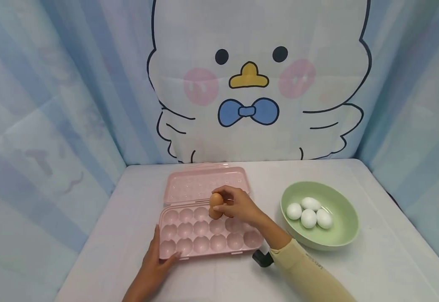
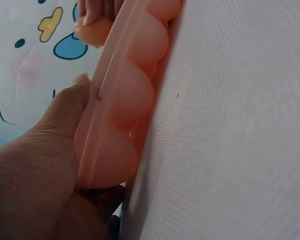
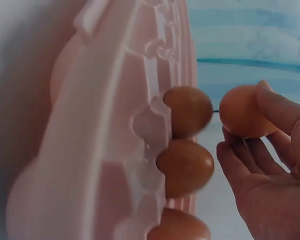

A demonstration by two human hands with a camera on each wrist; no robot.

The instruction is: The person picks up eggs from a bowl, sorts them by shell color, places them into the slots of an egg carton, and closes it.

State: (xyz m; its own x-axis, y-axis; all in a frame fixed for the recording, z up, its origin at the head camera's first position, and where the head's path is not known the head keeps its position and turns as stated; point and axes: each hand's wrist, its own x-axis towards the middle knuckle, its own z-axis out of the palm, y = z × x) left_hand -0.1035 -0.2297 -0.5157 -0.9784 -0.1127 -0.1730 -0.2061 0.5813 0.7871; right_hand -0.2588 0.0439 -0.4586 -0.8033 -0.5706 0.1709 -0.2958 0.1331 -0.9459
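So, right hand [image 1: 240, 205]: thumb and fingers grip one brown egg [image 1: 215, 199], raised over the back row of the carton and just apart from the eggs seated there.
Left hand [image 1: 154, 261]: holds the pink carton [image 1: 204, 254] at its front left corner, thumb on the front rim, fingers along the left side.
Seated brown eggs [image 3: 187, 167]: three show in the right wrist view; from the head view they sit in the back row, partly hidden by the right hand.
Step in hand: apparently one egg handled at a time at the carton's back row; whether this one is going in or coming out cannot be told.
Next move: seems to call for an upright path, a light pinch, the egg kept off its close neighbours and the front left corner held steady.
Bare cups: the three leftmost of the back row, the whole front row and the middle-row cups not covered by the right arm.
Lid [image 1: 204, 184]: laid back toward the table's back edge, so the cups are reachable from above.
Green bowl [image 1: 341, 224]: near the table's right edge, with four white eggs [image 1: 309, 218] bunched toward its left side.
Open room: bare table [image 1: 110, 235] between carton and left edge; the gap toward the bowl is narrower, crossed by the right forearm.
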